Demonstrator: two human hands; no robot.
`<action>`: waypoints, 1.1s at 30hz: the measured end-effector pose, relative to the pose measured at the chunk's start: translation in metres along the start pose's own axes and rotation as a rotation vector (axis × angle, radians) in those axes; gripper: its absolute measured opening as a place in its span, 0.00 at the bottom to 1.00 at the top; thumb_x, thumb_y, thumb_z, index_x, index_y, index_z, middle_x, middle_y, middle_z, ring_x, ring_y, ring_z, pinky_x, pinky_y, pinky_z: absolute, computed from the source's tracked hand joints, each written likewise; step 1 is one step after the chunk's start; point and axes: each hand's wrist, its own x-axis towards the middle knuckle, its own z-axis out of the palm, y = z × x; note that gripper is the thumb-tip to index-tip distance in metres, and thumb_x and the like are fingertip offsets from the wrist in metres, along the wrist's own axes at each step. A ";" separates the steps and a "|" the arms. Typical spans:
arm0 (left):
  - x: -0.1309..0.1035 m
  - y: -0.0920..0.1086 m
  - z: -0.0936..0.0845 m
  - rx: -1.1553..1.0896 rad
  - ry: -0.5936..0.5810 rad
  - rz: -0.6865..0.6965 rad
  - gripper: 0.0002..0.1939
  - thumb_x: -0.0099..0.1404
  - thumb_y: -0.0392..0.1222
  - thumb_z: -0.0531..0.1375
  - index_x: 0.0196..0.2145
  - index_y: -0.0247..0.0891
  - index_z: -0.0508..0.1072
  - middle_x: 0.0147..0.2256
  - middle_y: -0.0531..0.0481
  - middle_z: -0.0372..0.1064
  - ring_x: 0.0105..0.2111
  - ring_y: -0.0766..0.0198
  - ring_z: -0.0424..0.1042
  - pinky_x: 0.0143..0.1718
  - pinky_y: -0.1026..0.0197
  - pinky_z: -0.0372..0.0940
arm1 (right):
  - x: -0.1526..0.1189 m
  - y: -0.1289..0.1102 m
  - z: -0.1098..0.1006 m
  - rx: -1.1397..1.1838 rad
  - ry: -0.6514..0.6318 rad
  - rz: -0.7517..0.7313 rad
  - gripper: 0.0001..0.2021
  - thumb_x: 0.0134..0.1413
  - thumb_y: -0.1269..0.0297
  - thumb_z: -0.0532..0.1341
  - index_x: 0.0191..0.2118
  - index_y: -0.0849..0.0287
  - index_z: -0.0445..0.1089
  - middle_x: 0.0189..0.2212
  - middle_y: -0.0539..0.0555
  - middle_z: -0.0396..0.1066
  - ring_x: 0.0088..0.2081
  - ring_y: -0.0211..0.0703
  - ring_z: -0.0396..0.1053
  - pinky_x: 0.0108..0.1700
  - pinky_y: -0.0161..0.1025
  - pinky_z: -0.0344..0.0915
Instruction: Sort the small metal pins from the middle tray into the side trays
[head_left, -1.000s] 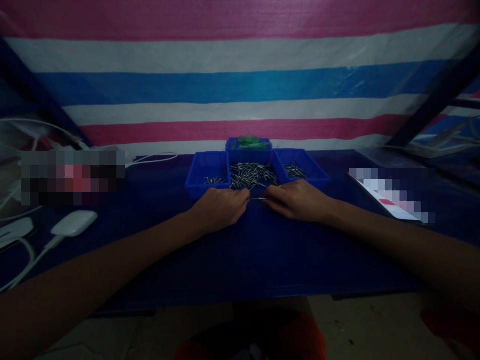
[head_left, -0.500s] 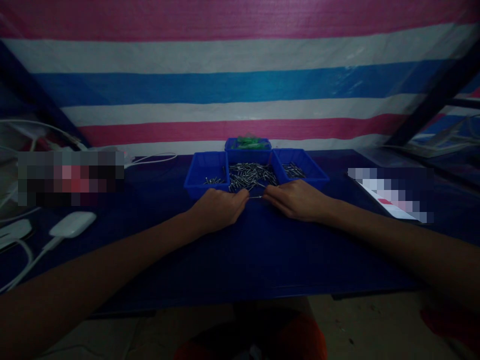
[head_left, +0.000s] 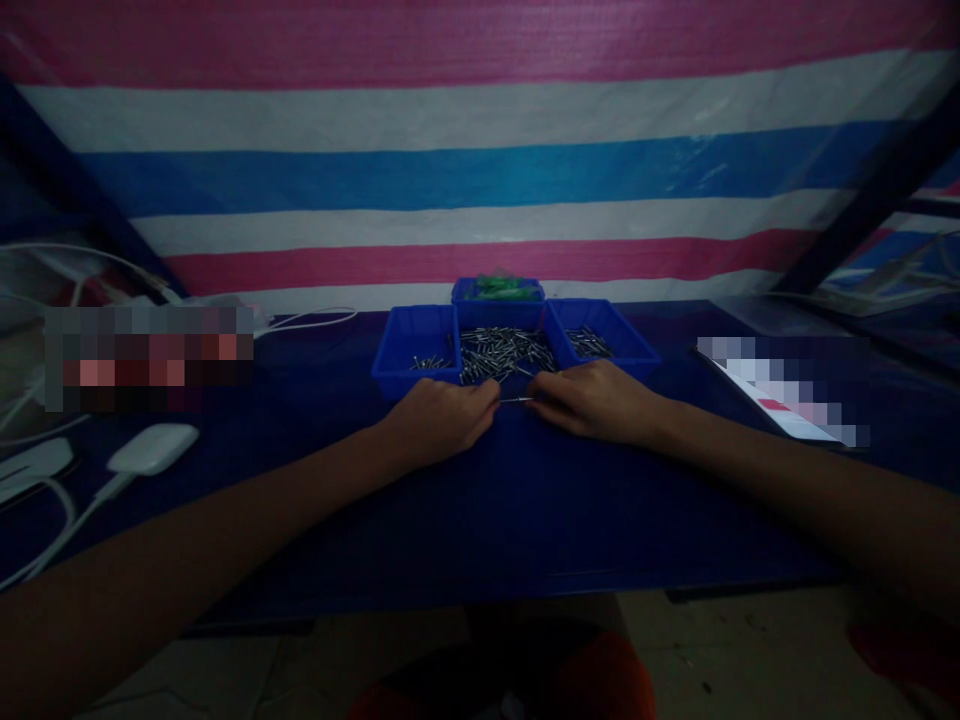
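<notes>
A thin, shiny metal pin [head_left: 516,400] spans the small gap between my two hands, just above the blue table. My left hand [head_left: 442,415] is closed, its fingertips pinching the pin's left end. On the other side my right hand [head_left: 596,400] is also closed, with the right end between thumb and fingers. Right behind the hands lies a heap of small metal pins [head_left: 502,350]; their exact kind is too dark to tell. Blue bins flank it: the left bin [head_left: 405,340] holds a few metal pieces, the right bin [head_left: 626,340] more of them.
Behind the heap stands a third blue bin [head_left: 459,290] with green pieces [head_left: 499,287]. A white charger [head_left: 154,448] with cables lies on the left of the table [head_left: 517,520]. Toward the right is a partly blurred white sheet [head_left: 795,420]. A striped tarp [head_left: 480,175] closes off the back.
Both hands stay nearly in place around the pin. Slightly more of the pin shows between the fingertips now. The whole view has shifted a little.
</notes>
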 end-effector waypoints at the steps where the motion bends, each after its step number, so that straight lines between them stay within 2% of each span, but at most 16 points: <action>1: 0.000 0.000 0.000 -0.003 0.000 0.004 0.10 0.66 0.41 0.45 0.34 0.36 0.63 0.22 0.53 0.67 0.18 0.69 0.64 0.17 0.67 0.48 | 0.000 0.000 0.000 0.003 0.001 -0.005 0.12 0.58 0.61 0.47 0.34 0.61 0.63 0.20 0.50 0.66 0.21 0.36 0.62 0.24 0.34 0.51; 6: 0.000 0.001 -0.002 -0.005 0.002 0.020 0.08 0.65 0.40 0.47 0.33 0.36 0.63 0.20 0.55 0.65 0.19 0.69 0.64 0.17 0.67 0.47 | -0.001 0.002 0.002 0.010 -0.009 -0.048 0.09 0.57 0.64 0.47 0.34 0.61 0.62 0.21 0.49 0.65 0.21 0.34 0.60 0.24 0.33 0.51; 13: 0.000 0.002 -0.003 -0.018 -0.012 0.020 0.08 0.65 0.40 0.47 0.33 0.36 0.63 0.21 0.54 0.66 0.20 0.69 0.65 0.17 0.67 0.47 | -0.001 0.002 0.001 0.020 -0.013 -0.083 0.10 0.57 0.64 0.46 0.32 0.60 0.61 0.20 0.49 0.63 0.20 0.34 0.58 0.23 0.34 0.50; 19: 0.000 0.001 -0.003 -0.016 -0.024 -0.015 0.12 0.67 0.42 0.43 0.35 0.36 0.64 0.22 0.52 0.68 0.18 0.68 0.65 0.17 0.66 0.48 | 0.000 0.001 0.001 -0.008 -0.003 -0.048 0.15 0.60 0.59 0.44 0.34 0.61 0.63 0.21 0.49 0.64 0.20 0.34 0.59 0.24 0.35 0.51; 24: 0.000 0.001 -0.002 -0.012 -0.030 -0.048 0.15 0.67 0.44 0.42 0.35 0.36 0.66 0.22 0.50 0.68 0.18 0.68 0.65 0.18 0.66 0.50 | 0.000 0.001 0.003 -0.023 0.009 -0.020 0.19 0.62 0.59 0.41 0.31 0.62 0.63 0.19 0.49 0.63 0.18 0.33 0.57 0.23 0.35 0.50; 30: 0.000 0.001 -0.001 0.030 -0.035 -0.046 0.17 0.67 0.44 0.41 0.34 0.36 0.66 0.20 0.49 0.68 0.16 0.66 0.64 0.17 0.66 0.49 | 0.001 0.001 0.002 -0.014 -0.010 0.008 0.18 0.62 0.60 0.40 0.31 0.62 0.63 0.19 0.50 0.63 0.18 0.34 0.58 0.23 0.35 0.50; 33: 0.000 0.001 0.000 0.036 -0.034 -0.041 0.18 0.67 0.43 0.40 0.34 0.36 0.66 0.19 0.50 0.67 0.16 0.67 0.63 0.17 0.67 0.50 | 0.001 0.000 0.000 0.014 -0.007 0.029 0.17 0.61 0.59 0.41 0.34 0.62 0.62 0.23 0.52 0.66 0.22 0.36 0.62 0.25 0.35 0.53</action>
